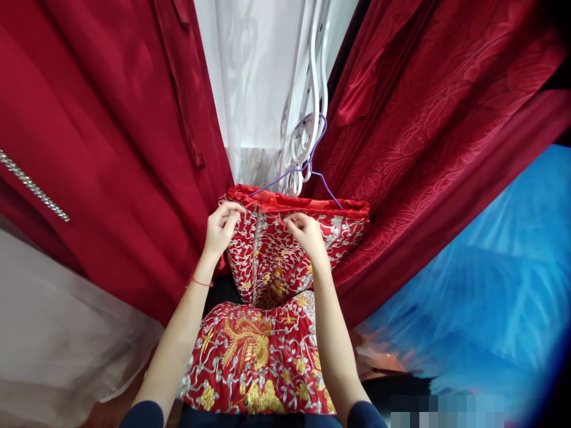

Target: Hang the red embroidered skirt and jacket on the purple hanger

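Observation:
A red garment (250, 345) with silver and gold embroidery, which looks like a skirt, hangs in front of me and spreads over my lap. Its plain red top edge (312, 205) lies around the lower part of a purple wire hanger (320, 138). Just below that edge, my left hand (221, 230) pinches a thin red cord on the left side. My right hand (307, 233) is closed in a pinch on the cord near the middle. Both hands are in front of the embroidered cloth, and the exact grip of the fingertips is small and partly hidden.
Long dark red garments (102, 131) hang at the left, and a red patterned one (428, 154) hangs at the right. A white scrolled metal rack (313, 77) stands ahead. Blue tulle (504, 267) fills the lower right, with whitish fabric (62, 321) at the lower left.

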The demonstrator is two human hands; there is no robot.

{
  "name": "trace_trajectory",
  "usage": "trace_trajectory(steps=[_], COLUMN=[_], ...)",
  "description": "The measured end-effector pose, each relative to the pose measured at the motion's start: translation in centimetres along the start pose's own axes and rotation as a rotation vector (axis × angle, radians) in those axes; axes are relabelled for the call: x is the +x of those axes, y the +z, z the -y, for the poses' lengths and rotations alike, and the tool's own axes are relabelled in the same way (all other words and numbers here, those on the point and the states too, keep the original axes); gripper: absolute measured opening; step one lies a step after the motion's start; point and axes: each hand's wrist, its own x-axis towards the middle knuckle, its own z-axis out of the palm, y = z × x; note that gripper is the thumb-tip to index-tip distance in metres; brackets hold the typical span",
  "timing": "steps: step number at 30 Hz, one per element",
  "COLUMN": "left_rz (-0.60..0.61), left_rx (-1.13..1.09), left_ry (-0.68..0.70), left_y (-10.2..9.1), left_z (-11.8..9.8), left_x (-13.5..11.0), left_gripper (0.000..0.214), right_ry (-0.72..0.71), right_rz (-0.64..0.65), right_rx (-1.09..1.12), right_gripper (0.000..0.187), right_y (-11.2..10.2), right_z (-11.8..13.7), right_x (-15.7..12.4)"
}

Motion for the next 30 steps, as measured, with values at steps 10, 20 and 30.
trace_trajectory(steps=[10, 20, 30], left_rz=[-0.477, 0.406, 0.323], left_rx=[0.244, -0.110, -0.320], left_ry=[0.138, -0.153, -0.294], left_y=[1.5, 0.3, 1.0], left_z=[-1.2, -2.6, -1.5], left_x=[2.7, 3.4, 3.2], left_gripper=[0.024, 0.032, 0.044], right_ry=[-0.118, -0.620, -0.616], right_rz=[0.151, 0.067, 0.003], right_rx=[0.406, -0.004, -0.297], right_gripper=[0.039, 0.025, 0.022], right_y=[1.0, 1.9, 3.2], right_z=[2.8, 2.5, 3.6], right_x=[0.4, 2.8, 2.0])
